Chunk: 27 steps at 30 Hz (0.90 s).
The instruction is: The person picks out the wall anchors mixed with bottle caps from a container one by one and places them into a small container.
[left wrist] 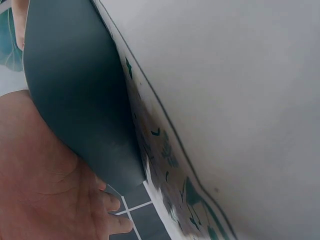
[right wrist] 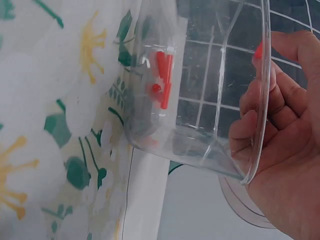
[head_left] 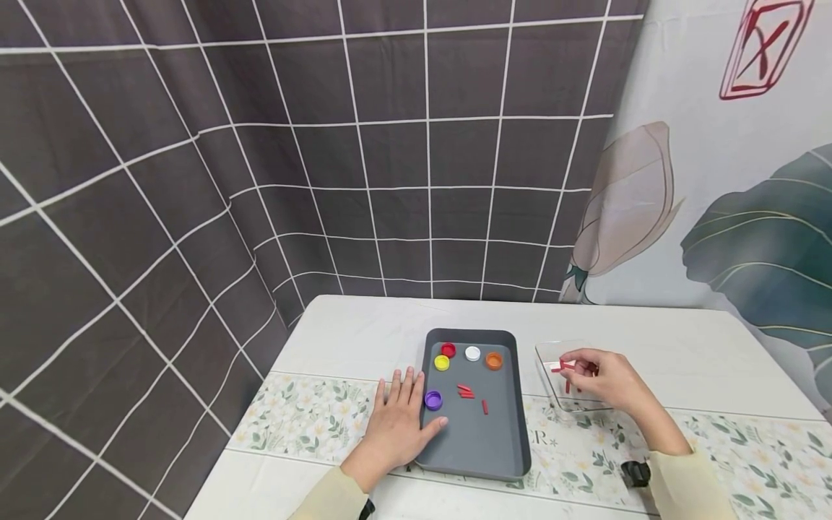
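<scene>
My left hand (head_left: pixel 395 422) lies with fingers straight along the left edge of a grey tray (head_left: pixel 471 451), its thumb reaching over the rim. Over a clear plastic box (right wrist: pixel 200 145), right of the tray, my right hand (head_left: pixel 604 377) pinches a small red stick (right wrist: pixel 258 51) between thumb and fingertips. More red sticks (right wrist: pixel 165 85) lie on the box's floor. Inside the tray are several red sticks (head_left: pixel 465 393) and round plastic caps: red (head_left: pixel 448 349), yellow (head_left: pixel 442 363), white (head_left: pixel 472 353), orange (head_left: pixel 494 360) and purple (head_left: pixel 432 400).
The white table (head_left: pixel 364 332) carries a floral band (head_left: pixel 305 404) across it. A dark curtain with white grid lines (head_left: pixel 390 152) hangs behind and to the left. At the right hangs a pale cloth with a large leaf print (head_left: pixel 767 245).
</scene>
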Available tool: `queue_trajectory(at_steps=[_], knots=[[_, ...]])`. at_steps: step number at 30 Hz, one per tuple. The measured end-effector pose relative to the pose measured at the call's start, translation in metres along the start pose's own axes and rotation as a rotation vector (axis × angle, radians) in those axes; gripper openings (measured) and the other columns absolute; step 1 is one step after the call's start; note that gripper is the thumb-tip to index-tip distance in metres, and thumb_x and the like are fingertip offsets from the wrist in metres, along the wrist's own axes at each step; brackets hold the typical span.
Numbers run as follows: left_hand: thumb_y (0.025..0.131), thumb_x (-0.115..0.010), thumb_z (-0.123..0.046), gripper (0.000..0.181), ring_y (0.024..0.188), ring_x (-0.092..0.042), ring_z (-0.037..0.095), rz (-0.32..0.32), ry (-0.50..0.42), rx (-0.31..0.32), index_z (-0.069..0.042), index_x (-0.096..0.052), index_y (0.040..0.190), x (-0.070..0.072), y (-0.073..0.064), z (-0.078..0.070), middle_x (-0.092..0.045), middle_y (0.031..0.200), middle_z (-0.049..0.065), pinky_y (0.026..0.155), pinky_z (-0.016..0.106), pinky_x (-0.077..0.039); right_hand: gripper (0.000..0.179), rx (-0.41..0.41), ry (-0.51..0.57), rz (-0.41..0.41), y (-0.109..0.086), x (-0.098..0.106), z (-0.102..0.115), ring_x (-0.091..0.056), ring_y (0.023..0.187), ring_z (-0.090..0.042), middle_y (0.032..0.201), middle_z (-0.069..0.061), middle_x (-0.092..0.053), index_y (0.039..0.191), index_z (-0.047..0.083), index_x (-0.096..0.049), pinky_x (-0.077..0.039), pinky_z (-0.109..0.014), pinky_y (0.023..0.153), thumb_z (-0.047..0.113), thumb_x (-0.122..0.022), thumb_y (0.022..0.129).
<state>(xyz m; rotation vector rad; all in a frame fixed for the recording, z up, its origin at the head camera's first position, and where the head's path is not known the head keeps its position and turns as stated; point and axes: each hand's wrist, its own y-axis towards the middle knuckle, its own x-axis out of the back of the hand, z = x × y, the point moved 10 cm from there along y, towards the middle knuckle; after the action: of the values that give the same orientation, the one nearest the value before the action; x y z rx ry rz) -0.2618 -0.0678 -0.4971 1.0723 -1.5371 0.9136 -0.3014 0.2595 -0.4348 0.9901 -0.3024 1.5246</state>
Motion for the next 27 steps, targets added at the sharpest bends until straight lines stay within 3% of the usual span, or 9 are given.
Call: queue_trajectory(at_steps=[7, 13, 20, 27], knots=[[0.099, -0.043, -0.066, 0.09, 0.155, -0.013, 0.039, 0.0, -0.001, -0.002, -0.005, -0.022, 0.162, -0.001, 0.0, 0.0, -0.019, 0.168, 0.017, 0.122, 0.061, -0.006, 0.022, -0.05, -0.03, 0.027, 0.0, -0.001, -0.005, -0.045, 0.061, 0.0, 0.07, 0.008, -0.055, 0.106, 0.0, -0.075, -0.038, -0.022, 0.055, 0.008, -0.076, 0.086], [0.1, -0.043, -0.066, 0.089, 0.155, -0.012, 0.039, -0.006, -0.002, -0.003, -0.005, -0.022, 0.161, 0.0, 0.0, 0.0, -0.02, 0.167, 0.017, 0.122, 0.061, -0.005, 0.024, -0.024, 0.012, 0.041, 0.002, -0.007, 0.009, -0.046, 0.061, -0.001, 0.069, 0.01, -0.055, 0.108, -0.002, -0.075, -0.039, -0.022, 0.054, 0.006, -0.075, 0.086], [0.1, -0.043, -0.066, 0.09, 0.155, -0.011, 0.038, 0.0, -0.006, 0.001, -0.005, -0.021, 0.162, 0.0, 0.0, 0.0, -0.018, 0.168, 0.017, 0.123, 0.06, -0.005, 0.022, 0.072, 0.069, 0.079, 0.005, -0.031, 0.038, -0.044, 0.06, 0.001, 0.07, 0.014, -0.053, 0.107, 0.0, -0.075, -0.04, -0.021, 0.053, 0.006, -0.077, 0.086], [0.099, -0.043, -0.066, 0.09, 0.155, -0.011, 0.038, 0.007, -0.007, 0.005, -0.006, -0.021, 0.162, 0.0, 0.0, 0.001, -0.018, 0.168, 0.016, 0.123, 0.06, -0.005, 0.023, 0.091, 0.106, 0.139, 0.007, -0.058, 0.057, -0.045, 0.062, 0.001, 0.071, 0.014, -0.052, 0.107, 0.001, -0.075, -0.041, -0.021, 0.054, 0.006, -0.078, 0.085]])
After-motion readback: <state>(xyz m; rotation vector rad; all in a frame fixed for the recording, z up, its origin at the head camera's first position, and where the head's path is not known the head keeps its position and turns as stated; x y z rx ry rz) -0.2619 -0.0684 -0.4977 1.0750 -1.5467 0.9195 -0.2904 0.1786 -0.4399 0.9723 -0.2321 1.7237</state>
